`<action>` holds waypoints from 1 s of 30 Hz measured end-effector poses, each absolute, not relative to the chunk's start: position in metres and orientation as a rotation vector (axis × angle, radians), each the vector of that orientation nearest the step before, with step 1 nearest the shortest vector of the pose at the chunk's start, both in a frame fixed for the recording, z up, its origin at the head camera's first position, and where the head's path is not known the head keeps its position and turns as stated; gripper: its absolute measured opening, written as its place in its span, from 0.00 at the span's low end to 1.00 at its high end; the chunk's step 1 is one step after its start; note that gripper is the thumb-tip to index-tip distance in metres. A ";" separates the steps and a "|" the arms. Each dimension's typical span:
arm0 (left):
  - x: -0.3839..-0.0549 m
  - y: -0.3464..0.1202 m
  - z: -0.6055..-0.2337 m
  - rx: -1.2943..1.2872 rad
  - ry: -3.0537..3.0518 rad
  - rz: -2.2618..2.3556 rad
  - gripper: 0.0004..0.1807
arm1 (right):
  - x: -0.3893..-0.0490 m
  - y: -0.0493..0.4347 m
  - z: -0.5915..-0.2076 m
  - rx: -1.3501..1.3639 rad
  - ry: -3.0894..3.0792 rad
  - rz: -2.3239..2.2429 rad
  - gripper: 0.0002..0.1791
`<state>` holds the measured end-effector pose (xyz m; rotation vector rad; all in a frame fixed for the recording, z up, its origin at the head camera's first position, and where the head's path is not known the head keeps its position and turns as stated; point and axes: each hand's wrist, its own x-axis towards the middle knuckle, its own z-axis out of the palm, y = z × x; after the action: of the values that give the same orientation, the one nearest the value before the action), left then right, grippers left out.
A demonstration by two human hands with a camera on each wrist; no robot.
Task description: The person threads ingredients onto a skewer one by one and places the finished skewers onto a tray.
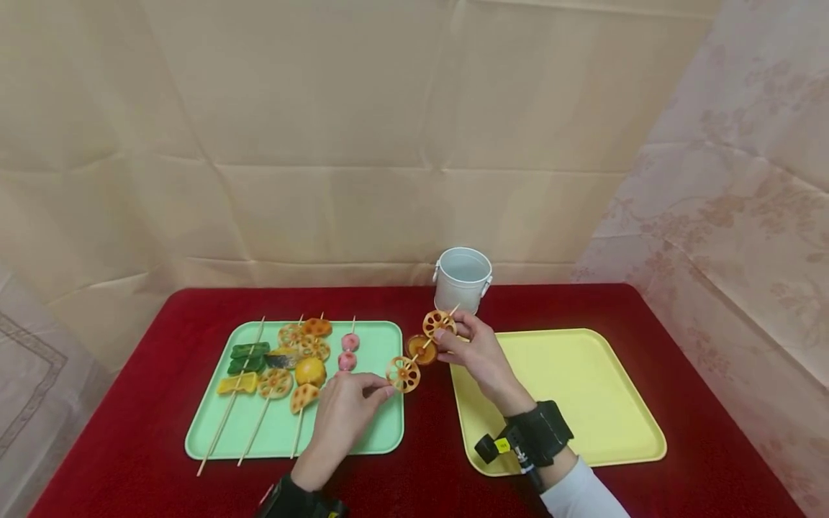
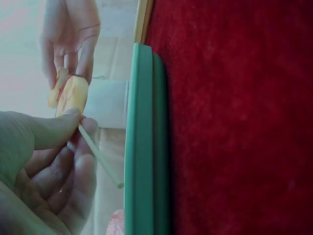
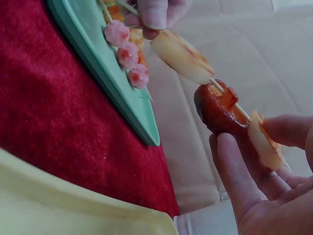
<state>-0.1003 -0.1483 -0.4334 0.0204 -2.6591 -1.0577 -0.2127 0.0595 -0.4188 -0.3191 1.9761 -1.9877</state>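
Note:
Between my two hands, above the gap between the trays, is a skewer (image 1: 414,357) threaded with a lotus root slice (image 1: 403,375), a glossy brown rounded piece (image 3: 222,108) and another lotus root slice (image 3: 264,142). My left hand (image 1: 346,409) pinches it at the lower lotus slice, thumb against fingers; the stick's bare end (image 2: 101,156) sticks out past them in the left wrist view. With thumb and fingers my right hand (image 1: 478,357) grips the upper lotus slice, its fingertips also at the brown piece. The stick's tip shows just beyond that slice.
On the green tray (image 1: 382,432), left, lie several skewers, including green and yellow pieces (image 1: 237,383), lotus slices (image 1: 275,383) and pink balls (image 1: 348,342). A yellow tray (image 1: 583,403) lies right. Behind stands a white bucket (image 1: 456,291). Red cloth (image 1: 427,460) covers the table.

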 end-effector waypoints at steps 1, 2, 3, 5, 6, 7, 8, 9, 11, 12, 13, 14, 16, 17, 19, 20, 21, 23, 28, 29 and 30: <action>-0.100 -0.148 -0.433 0.010 -2.658 -1.033 0.02 | -0.213 0.059 -0.419 -0.317 1.979 -1.982 0.21; -0.099 -0.148 -0.433 -0.002 -2.655 -1.015 0.02 | -0.214 0.059 -0.420 -0.311 1.982 -1.977 0.21; -0.099 -0.148 -0.432 -0.010 -2.652 -1.003 0.03 | -0.214 0.059 -0.420 -0.310 1.986 -1.972 0.21; -0.098 -0.149 -0.431 -0.019 -2.644 -0.998 0.03 | -0.214 0.060 -0.421 -0.309 1.999 -1.958 0.22; -0.097 -0.150 -0.430 -0.019 -2.641 -0.998 0.03 | -0.214 0.060 -0.421 -0.307 2.011 -1.947 0.23; -0.096 -0.151 -0.429 -0.015 -2.636 -1.000 0.03 | -0.215 0.061 -0.421 -0.309 2.024 -1.936 0.23; -0.095 -0.152 -0.428 -0.007 -2.630 -1.003 0.03 | -0.215 0.061 -0.421 -0.307 2.036 -1.923 0.24; -0.094 -0.153 -0.428 0.002 -2.627 -1.003 0.03 | -0.215 0.062 -0.421 -0.311 2.050 -1.907 0.25; -0.091 -0.155 -0.428 0.008 -2.620 -0.998 0.04 | -0.216 0.064 -0.421 -0.317 2.077 -1.877 0.26; -0.090 -0.156 -0.428 0.015 -2.622 -0.988 0.04 | -0.217 0.064 -0.420 -0.314 2.093 -1.866 0.27; -0.088 -0.157 -0.428 0.019 -2.622 -0.979 0.04 | -0.217 0.065 -0.420 -0.313 2.107 -1.856 0.28; -0.086 -0.158 -0.428 0.023 -2.623 -0.974 0.03 | -0.217 0.066 -0.419 -0.308 2.116 -1.853 0.28; -0.081 -0.161 -0.429 0.032 -2.631 -0.972 0.03 | -0.217 0.067 -0.417 -0.302 2.133 -1.850 0.28; -0.079 -0.162 -0.429 0.040 -2.639 -0.972 0.03 | -0.217 0.067 -0.417 -0.299 2.140 -1.852 0.28; -0.075 -0.165 -0.430 0.057 -2.650 -0.970 0.03 | -0.217 0.068 -0.416 -0.294 2.136 -1.856 0.28; -0.073 -0.166 -0.431 0.065 -2.655 -0.967 0.03 | -0.217 0.068 -0.416 -0.296 2.131 -1.857 0.28; -0.072 -0.167 -0.431 0.071 -2.661 -0.961 0.03 | -0.217 0.068 -0.416 -0.298 2.130 -1.854 0.28; -0.070 -0.169 -0.432 0.074 -2.672 -0.936 0.03 | -0.217 0.068 -0.416 -0.298 2.123 -1.854 0.27; -0.070 -0.172 -0.433 0.071 -2.712 -0.908 0.03 | -0.217 0.067 -0.417 -0.310 2.112 -1.860 0.27; -0.070 -0.173 -0.433 0.065 -2.720 -0.904 0.03 | -0.217 0.067 -0.417 -0.313 2.112 -1.860 0.27; -0.070 -0.173 -0.434 0.071 -2.729 -0.907 0.03 | -0.217 0.067 -0.418 -0.316 2.113 -1.857 0.26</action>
<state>-0.0703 -0.1730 -0.4336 0.0710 -2.7292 -0.9069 -0.2170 0.0668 -0.4176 -0.3165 2.1131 -1.8569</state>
